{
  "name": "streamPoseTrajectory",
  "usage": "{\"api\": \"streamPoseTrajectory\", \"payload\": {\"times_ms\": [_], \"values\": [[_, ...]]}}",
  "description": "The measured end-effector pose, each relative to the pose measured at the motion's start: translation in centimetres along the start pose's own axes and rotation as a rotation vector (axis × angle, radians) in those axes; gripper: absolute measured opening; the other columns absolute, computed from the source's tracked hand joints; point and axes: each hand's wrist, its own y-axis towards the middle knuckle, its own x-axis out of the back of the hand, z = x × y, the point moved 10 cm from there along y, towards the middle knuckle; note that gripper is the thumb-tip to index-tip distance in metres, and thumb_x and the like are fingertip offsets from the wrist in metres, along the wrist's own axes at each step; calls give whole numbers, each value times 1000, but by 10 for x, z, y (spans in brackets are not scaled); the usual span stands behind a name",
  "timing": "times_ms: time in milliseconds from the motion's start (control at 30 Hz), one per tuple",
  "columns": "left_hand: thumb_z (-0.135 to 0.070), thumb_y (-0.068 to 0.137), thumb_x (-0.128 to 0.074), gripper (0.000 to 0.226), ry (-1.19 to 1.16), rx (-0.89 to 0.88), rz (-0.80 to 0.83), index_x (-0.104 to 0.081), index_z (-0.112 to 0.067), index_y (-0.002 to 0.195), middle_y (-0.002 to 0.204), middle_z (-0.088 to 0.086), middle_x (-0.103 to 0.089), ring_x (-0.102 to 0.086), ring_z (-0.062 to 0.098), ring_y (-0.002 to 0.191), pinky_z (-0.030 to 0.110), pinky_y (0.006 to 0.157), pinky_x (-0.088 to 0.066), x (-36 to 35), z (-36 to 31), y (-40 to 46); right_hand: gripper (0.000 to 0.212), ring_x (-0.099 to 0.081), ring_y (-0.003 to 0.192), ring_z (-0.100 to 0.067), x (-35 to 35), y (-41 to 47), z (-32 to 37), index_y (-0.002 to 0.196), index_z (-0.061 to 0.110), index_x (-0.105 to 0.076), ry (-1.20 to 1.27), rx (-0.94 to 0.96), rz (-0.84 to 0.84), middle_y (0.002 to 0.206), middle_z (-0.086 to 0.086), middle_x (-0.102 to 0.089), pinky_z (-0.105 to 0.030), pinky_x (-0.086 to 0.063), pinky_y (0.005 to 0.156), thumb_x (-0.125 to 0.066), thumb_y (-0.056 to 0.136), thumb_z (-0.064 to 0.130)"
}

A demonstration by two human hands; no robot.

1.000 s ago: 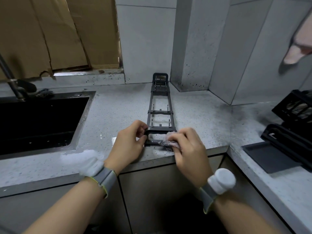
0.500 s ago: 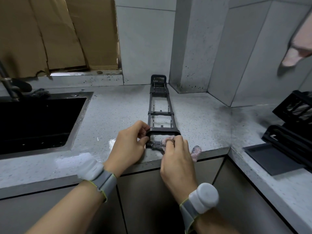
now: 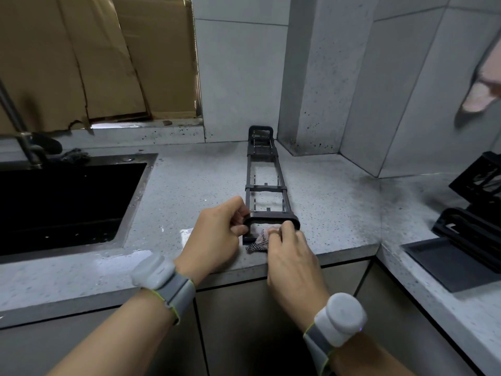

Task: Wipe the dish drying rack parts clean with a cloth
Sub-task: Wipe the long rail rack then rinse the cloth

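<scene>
right hand (image 3: 291,256) has slid a bit left since the earlier frame, cloth (image 3: 259,241) now bunched under its curled fingers against the rack frame's (image 3: 267,188) near end. left hand (image 3: 217,240) pinches that end's left corner. frame lies lengthwise on the counter (image 3: 189,191), far end by the wall.

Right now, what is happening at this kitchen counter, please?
A person is cleaning a long black dish rack frame that lies on the speckled countertop beside the sink. The left hand grips the near end of the frame, while the right hand presses a small patterned cloth against that end. More black rack parts sit to the right.
</scene>
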Motion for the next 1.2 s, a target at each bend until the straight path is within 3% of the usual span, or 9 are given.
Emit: {"api": "streamPoseTrajectory", "payload": {"times_ms": [167,367,467,633,767,900,1000,1133,1200], "values": [[-2,83,-72,24,1,-5,33,-59,-21,89,76,-11,-64,-59,3,75,10,64,-40,-1,0,2,36,-57,77,-26,-9,3,27,103,5,-66,99,-13,-24,94,-8,-55,-34,-51,58,-53,69,2],[-3,86,-73,29,-36,-5,91,-59,-29,87,81,-10,-68,-65,8,79,23,75,-51,2,5,4,34,-52,91,-24,-10,-1,24,114,6,-61,281,87,70,106,-5,-50,-36,-53,72,-57,81,-2],[0,85,-73,28,-109,18,105,-63,-26,88,83,-8,-70,-66,5,79,22,78,-53,1,8,5,25,-52,89,-23,7,-4,27,102,6,-63,367,210,28,101,-4,-50,-38,-52,71,-58,80,-4],[7,90,-63,34,-182,-11,171,-65,-28,88,89,-6,-72,-68,8,87,23,81,-54,2,8,8,36,-54,94,-25,16,0,36,115,5,-64,385,276,-78,108,-7,-54,-37,-53,72,-56,82,-6],[16,88,-52,35,-290,25,205,-69,-14,94,88,-2,-72,-67,8,86,23,83,-54,4,10,7,29,-54,92,-26,-3,2,40,101,5,-67,355,252,21,104,-7,-56,-40,-53,71,-53,77,-3],[13,88,-53,38,-328,52,187,-69,-20,96,87,-9,-72,-67,6,89,24,84,-53,3,15,0,29,-53,93,-17,-6,1,33,96,10,-71,418,267,162,100,0,-58,-30,-50,78,-53,77,-2],[6,90,-57,33,-298,53,137,-69,-23,101,94,-8,-72,-67,4,95,27,87,-54,3,15,-7,34,-51,92,1,13,6,2,97,17,-74,585,132,255,99,10,-58,-8,-38,80,-53,83,-6],[-5,90,-60,26,-151,-32,-21,-66,-24,106,100,-13,-69,-63,4,96,20,85,-50,12,-3,-12,42,-59,88,2,64,32,-61,85,21,-70,739,-65,102,95,12,-64,-7,-42,70,-48,82,-14],[-11,90,-61,22,-10,-177,-108,-64,-21,109,101,-10,-65,-56,7,97,20,87,-44,10,-32,-13,43,-61,72,4,73,47,-86,86,23,-69,757,-142,80,86,15,-65,-7,-41,59,-45,86,-12]]}}
